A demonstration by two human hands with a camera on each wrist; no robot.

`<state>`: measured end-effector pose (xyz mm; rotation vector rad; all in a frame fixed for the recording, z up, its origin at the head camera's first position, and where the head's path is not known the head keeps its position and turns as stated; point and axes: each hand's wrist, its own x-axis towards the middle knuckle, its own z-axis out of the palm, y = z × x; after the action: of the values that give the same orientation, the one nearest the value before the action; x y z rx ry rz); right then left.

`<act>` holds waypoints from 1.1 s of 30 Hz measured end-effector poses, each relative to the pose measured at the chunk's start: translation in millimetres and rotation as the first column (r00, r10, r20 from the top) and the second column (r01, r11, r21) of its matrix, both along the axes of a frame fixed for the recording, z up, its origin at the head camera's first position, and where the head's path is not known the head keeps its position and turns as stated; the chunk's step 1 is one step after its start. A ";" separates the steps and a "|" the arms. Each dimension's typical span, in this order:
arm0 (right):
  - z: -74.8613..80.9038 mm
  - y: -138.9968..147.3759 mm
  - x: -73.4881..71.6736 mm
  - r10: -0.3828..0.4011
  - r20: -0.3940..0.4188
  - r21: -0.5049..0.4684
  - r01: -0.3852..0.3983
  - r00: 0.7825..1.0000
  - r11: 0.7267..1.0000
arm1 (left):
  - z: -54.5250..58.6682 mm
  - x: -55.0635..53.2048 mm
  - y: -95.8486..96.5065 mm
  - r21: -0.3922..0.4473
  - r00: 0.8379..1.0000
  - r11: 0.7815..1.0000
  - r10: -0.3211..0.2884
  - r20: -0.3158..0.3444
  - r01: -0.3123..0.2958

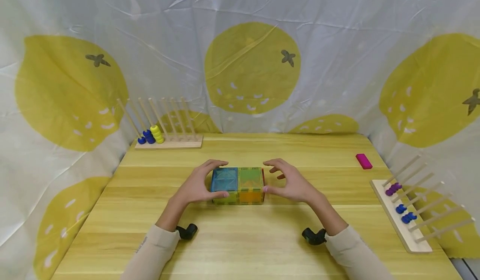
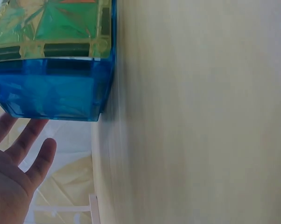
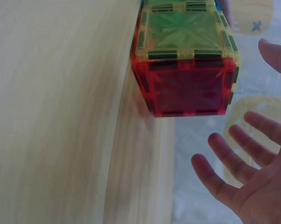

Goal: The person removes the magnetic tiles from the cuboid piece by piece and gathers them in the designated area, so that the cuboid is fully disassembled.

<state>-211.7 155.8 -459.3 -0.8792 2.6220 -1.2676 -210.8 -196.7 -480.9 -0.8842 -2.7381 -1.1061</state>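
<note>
A block of translucent magnetic tiles (image 1: 250, 194), two cubes side by side, sits on the table between my hands. Its top is blue on the left and yellow-green on the right; the end tile is blue (image 2: 49, 95) on the left and red (image 3: 189, 88) on the right. My left hand (image 1: 196, 183) spans the left end, thumb along the near side and fingers toward the far side, spread loosely. At the right end is my right hand (image 1: 292, 183), fingers spread and apart from the red tile in the right wrist view, thumb close to the near corner.
A wooden peg rack (image 1: 176, 143) with blue and yellow beads stands at the back left. Another peg rack (image 1: 399, 217), with purple and blue beads, is on the right. A magenta block (image 1: 363, 161) lies at the back right. Lemon-print cloth (image 1: 330, 76) hangs around the table.
</note>
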 end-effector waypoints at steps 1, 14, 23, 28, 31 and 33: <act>-0.9 -1.2 0.0 0.002 0.000 -0.002 -0.002 1.000 1.000 | -0.3 0.1 0.5 0.002 1.000 1.000 -0.002 -0.001 0.002; -8.4 -15.5 -2.7 0.026 -0.017 -0.013 -0.026 1.000 1.000 | -7.3 -5.7 3.1 0.020 0.999 0.999 -0.032 -0.035 0.033; -8.7 -28.1 -5.4 0.027 -0.044 -0.003 -0.027 0.999 1.000 | -10.4 -4.9 4.4 0.086 0.999 0.996 -0.036 0.006 0.035; -8.4 -32.7 -8.4 0.015 -0.046 0.014 -0.014 0.999 1.000 | -11.2 -5.4 5.5 0.110 0.998 0.993 -0.052 0.020 0.049; -8.1 -34.7 -10.8 0.017 -0.050 0.032 -0.015 0.999 0.999 | -12.2 -6.8 5.8 0.125 0.998 0.991 -0.056 0.029 0.052; -8.2 -35.9 -12.9 0.022 -0.055 0.053 -0.019 0.998 0.998 | -13.0 -7.6 5.9 0.141 0.998 0.989 -0.058 0.040 0.052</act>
<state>-224.6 119.9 -467.5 -0.9438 2.6679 -1.1812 -218.5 -190.8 -493.9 -0.9313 -2.6455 -1.3237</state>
